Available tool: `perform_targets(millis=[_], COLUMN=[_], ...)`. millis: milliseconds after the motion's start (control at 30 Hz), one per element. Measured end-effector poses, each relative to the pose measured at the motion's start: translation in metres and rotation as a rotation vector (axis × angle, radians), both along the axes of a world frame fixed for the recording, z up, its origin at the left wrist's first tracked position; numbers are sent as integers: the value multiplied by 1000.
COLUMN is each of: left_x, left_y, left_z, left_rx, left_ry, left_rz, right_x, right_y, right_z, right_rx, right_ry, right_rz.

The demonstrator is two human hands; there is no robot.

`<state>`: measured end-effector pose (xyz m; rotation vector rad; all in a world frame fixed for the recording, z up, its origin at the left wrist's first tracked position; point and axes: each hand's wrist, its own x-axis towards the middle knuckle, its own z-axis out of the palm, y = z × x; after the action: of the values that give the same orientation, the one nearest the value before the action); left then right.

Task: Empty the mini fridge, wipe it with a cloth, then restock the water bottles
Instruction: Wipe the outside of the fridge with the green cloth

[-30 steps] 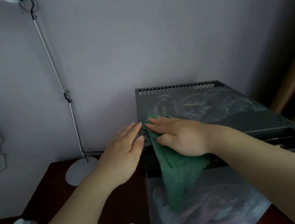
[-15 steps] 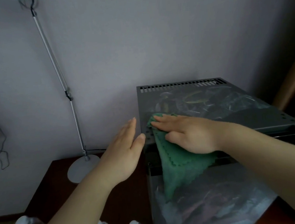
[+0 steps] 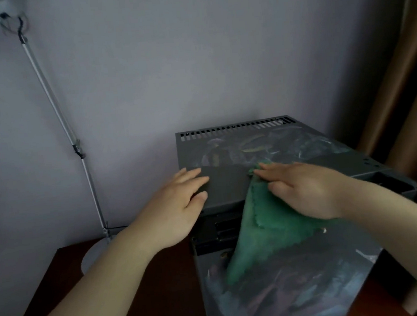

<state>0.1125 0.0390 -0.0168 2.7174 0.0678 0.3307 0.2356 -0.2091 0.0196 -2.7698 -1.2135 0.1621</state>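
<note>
Head view: wiping under way

Your right hand point(image 3: 303, 190), fingers flat, presses the green cloth point(image 3: 264, 233) onto the top of the mini fridge point(image 3: 221, 185); its loose end drapes down the front. Your left hand point(image 3: 174, 211), open, rests on the left edge, likely bracing it.

No words or numbers can be read here: the mini fridge point(image 3: 226, 187) shows only murky printed artwork on its top and door.
</note>
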Motion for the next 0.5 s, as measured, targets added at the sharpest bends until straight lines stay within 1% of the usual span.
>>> perform_targets(millis=[67, 133, 267, 333, 433, 500], left_x=[3, 7, 17, 18, 15, 13], left_y=[0, -4, -19, -22, -23, -22], left_z=[4, 9, 13, 11, 9, 8], left_rx=[25, 51, 87, 107, 124, 128], left_ry=[29, 57, 102, 115, 117, 117], left_rz=[-42, -84, -153, -161, -160, -154], right_x=[14, 14, -9, -10, 9, 24], right_y=[-7, 2, 15, 2, -17, -16], right_z=[2, 0, -11, -10, -4, 0], right_rx=[-1, 10, 42, 48, 31, -5], right_ry=[-1, 1, 15, 36, 36, 18], right_rz=[-101, -119, 18, 26, -95, -165])
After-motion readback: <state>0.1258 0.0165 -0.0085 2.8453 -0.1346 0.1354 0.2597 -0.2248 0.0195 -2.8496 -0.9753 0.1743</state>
